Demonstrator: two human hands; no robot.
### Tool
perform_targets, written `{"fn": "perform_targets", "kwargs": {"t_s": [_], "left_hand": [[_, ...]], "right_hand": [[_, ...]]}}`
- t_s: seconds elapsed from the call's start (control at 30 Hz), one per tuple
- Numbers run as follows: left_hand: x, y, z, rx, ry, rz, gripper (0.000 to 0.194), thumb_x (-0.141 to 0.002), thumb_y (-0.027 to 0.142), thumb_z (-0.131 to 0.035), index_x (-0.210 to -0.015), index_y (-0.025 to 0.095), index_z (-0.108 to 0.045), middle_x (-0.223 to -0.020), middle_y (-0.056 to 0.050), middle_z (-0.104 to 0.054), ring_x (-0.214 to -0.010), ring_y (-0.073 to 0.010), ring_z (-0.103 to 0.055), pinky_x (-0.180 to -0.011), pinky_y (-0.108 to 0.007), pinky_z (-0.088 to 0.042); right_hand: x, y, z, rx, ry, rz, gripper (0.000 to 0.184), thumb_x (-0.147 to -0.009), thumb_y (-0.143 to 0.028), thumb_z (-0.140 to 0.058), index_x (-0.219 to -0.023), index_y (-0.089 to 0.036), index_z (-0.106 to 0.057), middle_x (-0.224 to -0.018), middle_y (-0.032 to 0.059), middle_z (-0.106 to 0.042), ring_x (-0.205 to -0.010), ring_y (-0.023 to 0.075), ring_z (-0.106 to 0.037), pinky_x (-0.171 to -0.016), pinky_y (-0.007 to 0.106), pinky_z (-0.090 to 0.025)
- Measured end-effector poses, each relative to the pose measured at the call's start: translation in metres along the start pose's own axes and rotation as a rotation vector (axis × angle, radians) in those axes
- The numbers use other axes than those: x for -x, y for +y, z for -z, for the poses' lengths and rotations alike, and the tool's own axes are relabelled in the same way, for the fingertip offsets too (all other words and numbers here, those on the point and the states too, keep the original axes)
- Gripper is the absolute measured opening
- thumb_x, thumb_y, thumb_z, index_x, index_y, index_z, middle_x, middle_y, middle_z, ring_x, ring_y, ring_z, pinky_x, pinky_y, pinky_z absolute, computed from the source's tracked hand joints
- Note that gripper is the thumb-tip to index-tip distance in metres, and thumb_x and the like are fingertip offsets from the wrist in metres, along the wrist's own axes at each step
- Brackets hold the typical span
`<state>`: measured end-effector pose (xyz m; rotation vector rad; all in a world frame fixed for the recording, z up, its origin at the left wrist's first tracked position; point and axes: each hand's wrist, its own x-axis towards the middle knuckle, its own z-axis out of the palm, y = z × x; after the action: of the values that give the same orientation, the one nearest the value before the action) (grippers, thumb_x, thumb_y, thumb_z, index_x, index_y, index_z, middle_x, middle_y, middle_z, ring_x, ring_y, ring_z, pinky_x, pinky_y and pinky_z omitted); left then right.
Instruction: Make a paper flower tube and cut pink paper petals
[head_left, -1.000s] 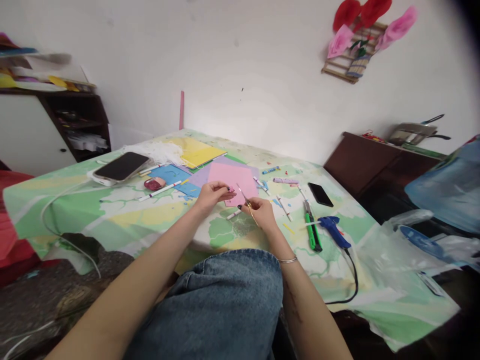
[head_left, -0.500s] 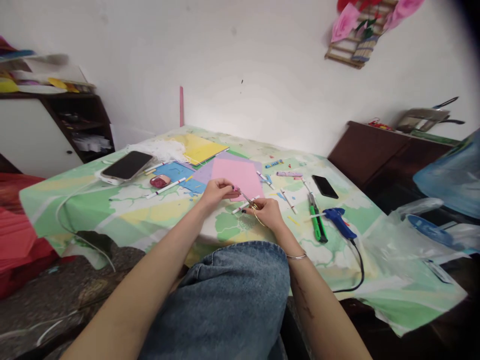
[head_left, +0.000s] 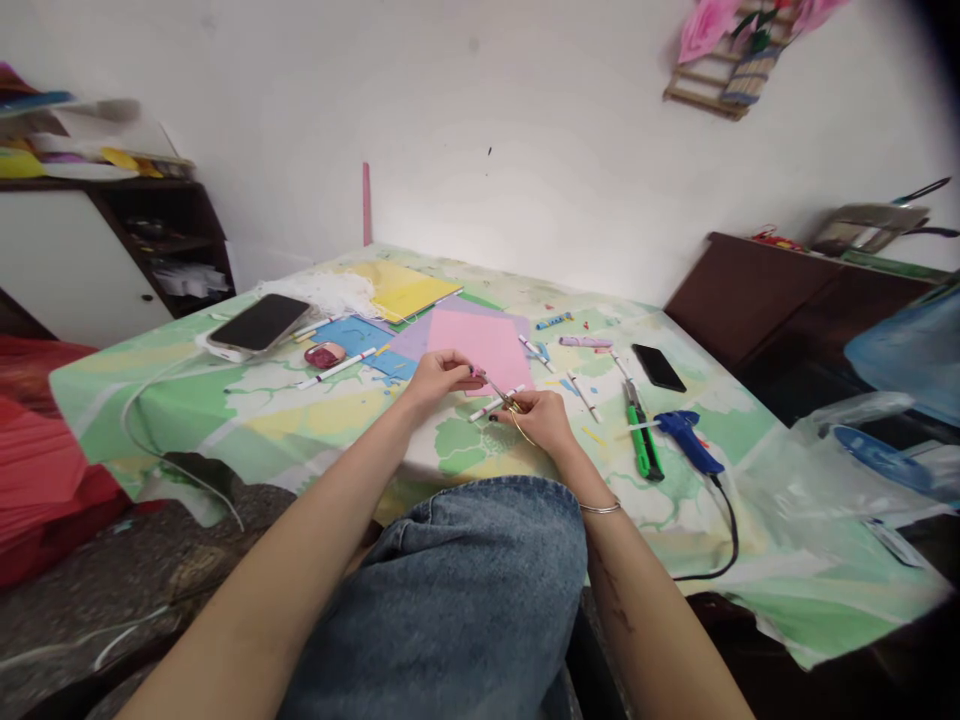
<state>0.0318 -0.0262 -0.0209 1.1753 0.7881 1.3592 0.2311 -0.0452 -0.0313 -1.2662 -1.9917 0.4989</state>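
Scissors [head_left: 511,402] in right hand [head_left: 549,421]; cutter [head_left: 646,446] on table [head_left: 750,402], left of glue gun [head_left: 694,444].

Gold-handled scissors [head_left: 511,403], pink piece [head_left: 478,371]

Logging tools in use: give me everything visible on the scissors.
Scissors with gold-toned handles, one thin loop showing, and slim, silvery, metal-looking blades. The right hand holds them over the tablecloth, blades pointing toward the left hand, tips near its small pink piece. Too small to tell: whether the blades are open or touch the piece.
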Motion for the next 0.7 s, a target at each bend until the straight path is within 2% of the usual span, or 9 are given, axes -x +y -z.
{"fn": "perform_targets", "kwargs": {"t_s": [0.7], "left_hand": [[0.0020, 0.0047, -0.0008, -0.025, -0.008, 0.006, 0.009, -0.064, 0.016, -0.069, -0.068, 0.010, -0.064, -0.072, -0.008, -0.070, -0.072, -0.0193, -0.068, -0.082, -0.042, -0.055]], "right_hand": [[-0.0006, 0.0021, 0.0003, -0.016, -0.036, 0.012, 0.043, -0.062, -0.053, -0.072, -0.070, -0.011, -0.074, -0.051, -0.0045, -0.032, -0.052, 0.0079, -0.026, -0.048, 0.024, -0.016]]}}
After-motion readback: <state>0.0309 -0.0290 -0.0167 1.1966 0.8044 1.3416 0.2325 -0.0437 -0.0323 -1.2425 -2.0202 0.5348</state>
